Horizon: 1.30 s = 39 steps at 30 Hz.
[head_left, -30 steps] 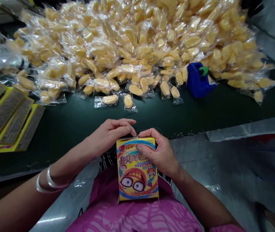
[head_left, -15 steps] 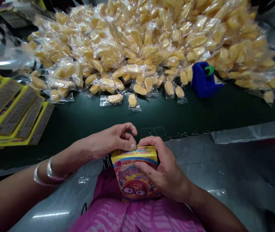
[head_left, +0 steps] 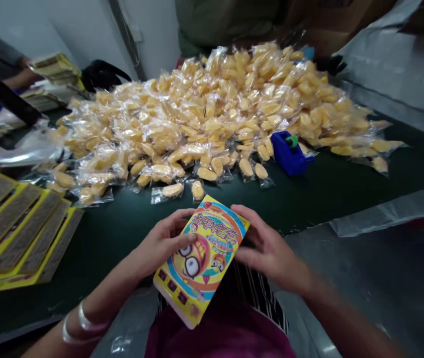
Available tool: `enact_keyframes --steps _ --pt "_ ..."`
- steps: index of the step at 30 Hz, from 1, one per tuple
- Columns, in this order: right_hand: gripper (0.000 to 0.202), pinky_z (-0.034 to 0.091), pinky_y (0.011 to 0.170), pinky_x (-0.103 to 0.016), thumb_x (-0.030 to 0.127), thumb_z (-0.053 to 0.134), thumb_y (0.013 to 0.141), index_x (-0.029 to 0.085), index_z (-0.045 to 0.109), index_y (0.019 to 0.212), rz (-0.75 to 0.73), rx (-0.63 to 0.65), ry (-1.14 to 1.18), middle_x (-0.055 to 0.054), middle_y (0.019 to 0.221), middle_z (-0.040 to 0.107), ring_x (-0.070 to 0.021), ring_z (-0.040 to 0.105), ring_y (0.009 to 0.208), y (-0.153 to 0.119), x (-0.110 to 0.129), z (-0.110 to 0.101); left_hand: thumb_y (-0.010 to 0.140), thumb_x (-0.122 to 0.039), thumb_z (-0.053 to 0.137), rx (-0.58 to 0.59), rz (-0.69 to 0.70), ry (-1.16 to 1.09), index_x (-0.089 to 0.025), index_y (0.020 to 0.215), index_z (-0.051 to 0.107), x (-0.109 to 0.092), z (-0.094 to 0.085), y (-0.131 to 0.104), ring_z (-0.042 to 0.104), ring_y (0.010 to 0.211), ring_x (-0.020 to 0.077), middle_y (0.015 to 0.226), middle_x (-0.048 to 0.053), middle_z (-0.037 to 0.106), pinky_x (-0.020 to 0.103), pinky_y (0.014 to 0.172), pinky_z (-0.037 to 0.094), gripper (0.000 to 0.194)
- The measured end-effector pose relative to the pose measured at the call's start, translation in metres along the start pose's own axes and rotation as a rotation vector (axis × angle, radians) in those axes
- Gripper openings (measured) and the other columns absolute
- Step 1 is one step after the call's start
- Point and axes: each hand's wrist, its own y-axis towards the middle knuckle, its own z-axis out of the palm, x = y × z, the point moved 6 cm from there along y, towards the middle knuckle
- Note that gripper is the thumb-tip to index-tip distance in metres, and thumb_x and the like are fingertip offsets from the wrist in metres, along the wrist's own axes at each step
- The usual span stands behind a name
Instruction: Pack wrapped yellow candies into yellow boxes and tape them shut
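Note:
A yellow printed cardboard box (head_left: 217, 248) with cartoon faces is tilted above my lap, its large front panel facing up. My left hand (head_left: 169, 241) grips its left edge, thumb lying on the printed front and fingers hidden behind. At the upper right edge, my right hand (head_left: 266, 248) is closed around the box's side, with part of its fingers out of sight. Just beyond the box, small yellow oval pieces in clear wrappers (head_left: 197, 190) lie on the dark green table (head_left: 129, 223).
A large heap of wrapped yellow pieces (head_left: 212, 114) covers the table's back. A blue tape dispenser (head_left: 290, 154) stands at its right front. Flat yellow cartons (head_left: 21, 233) fan out at left. Another person's arm (head_left: 18, 72) shows at far left, a dark green garment (head_left: 226, 25) behind the heap.
The box has turned from upright on my lap to slanted, showing its front panel. My left hand has gone from its top edge to its left side. The view has tipped up.

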Motion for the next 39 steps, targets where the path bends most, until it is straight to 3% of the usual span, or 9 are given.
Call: enact_keyframes --steps 3,6,11,14,17,21,25,31,39 --pt "0.068 0.033 0.112 -0.067 0.015 0.069 0.083 0.030 0.045 0.145 -0.306 0.074 -0.586 -0.015 0.159 0.036 -0.0398 0.026 0.149 -0.012 0.021 -0.007 0.078 -0.034 0.079 0.144 -0.122 0.023 -0.021 0.123 0.063 0.002 0.009 0.016 0.074 0.086 0.0208 0.113 0.009 0.074 0.030 0.075 0.058 0.050" --pt "0.048 0.041 0.105 -0.065 0.008 0.056 0.087 0.026 0.058 0.131 -0.489 0.153 -0.727 -0.015 0.132 0.065 -0.0359 0.056 0.128 -0.013 0.029 -0.015 0.083 -0.043 0.072 0.206 -0.082 0.209 -0.018 0.113 0.070 -0.007 0.010 0.033 0.073 0.084 0.0214 0.103 0.009 0.076 0.032 0.075 0.058 0.039" --pt "0.043 0.057 0.060 -0.030 0.030 0.071 0.083 0.027 0.058 0.124 -0.049 0.038 -0.440 -0.005 0.099 0.076 -0.0238 0.073 0.078 0.016 0.001 -0.074 0.094 -0.036 0.053 -0.352 0.550 0.980 -0.015 0.117 0.067 -0.062 -0.018 0.073 0.064 0.111 0.0300 0.119 0.016 0.070 0.048 0.096 0.052 0.034" --pt "0.044 0.054 0.050 -0.028 0.040 0.069 0.084 0.028 0.058 0.125 0.115 0.059 -0.341 -0.002 0.093 0.076 -0.0207 0.071 0.064 0.031 -0.023 -0.098 0.086 -0.025 0.064 -0.387 0.641 1.195 -0.014 0.131 0.058 -0.064 -0.013 0.109 0.043 0.137 0.0387 0.144 0.021 0.053 0.061 0.113 0.034 0.047" --pt "0.040 0.060 0.068 -0.038 0.041 0.065 0.086 0.023 0.064 0.122 0.071 0.003 -0.561 -0.010 0.110 0.073 -0.0269 0.072 0.085 0.038 -0.034 -0.110 0.086 -0.020 0.062 -0.353 0.681 1.316 -0.014 0.126 0.060 -0.057 -0.006 0.130 0.041 0.137 0.0406 0.143 0.022 0.053 0.065 0.111 0.034 0.041" --pt "0.082 0.047 0.100 -0.061 0.051 0.080 0.071 0.023 0.050 0.142 -0.073 0.076 -0.914 -0.021 0.146 0.049 -0.0425 0.047 0.134 0.022 -0.035 -0.087 0.093 -0.018 0.050 -0.240 0.744 1.372 -0.020 0.104 0.068 -0.043 -0.008 0.111 0.054 0.122 0.0313 0.124 0.014 0.067 0.054 0.106 0.043 0.021" --pt "0.105 0.042 0.098 -0.067 0.050 0.087 0.062 0.025 0.036 0.150 -0.016 0.048 -1.064 -0.025 0.152 0.036 -0.0482 0.036 0.138 0.006 -0.041 -0.068 0.096 -0.024 0.048 -0.193 0.792 1.332 -0.023 0.091 0.069 -0.036 -0.027 0.077 0.059 0.107 0.0275 0.109 0.011 0.072 0.049 0.100 0.047 0.021" --pt "0.090 0.039 0.103 -0.060 0.033 0.080 0.069 0.021 0.038 0.148 -0.103 0.180 -0.992 -0.025 0.152 0.035 -0.0433 0.039 0.137 0.006 -0.033 -0.049 0.091 -0.026 0.058 -0.506 0.835 1.051 -0.024 0.086 0.069 -0.052 -0.044 0.048 0.061 0.101 0.0241 0.100 0.006 0.072 0.041 0.094 0.049 0.012" --pt "0.073 0.036 0.102 -0.056 0.024 0.069 0.075 0.024 0.041 0.143 -0.331 0.263 -0.878 -0.020 0.148 0.040 -0.0375 0.039 0.135 0.004 -0.021 -0.025 0.091 -0.007 0.045 0.066 0.767 1.279 -0.017 0.084 0.068 -0.027 0.009 0.051 0.055 0.117 0.0290 0.107 0.015 0.070 0.047 0.100 0.051 0.025"
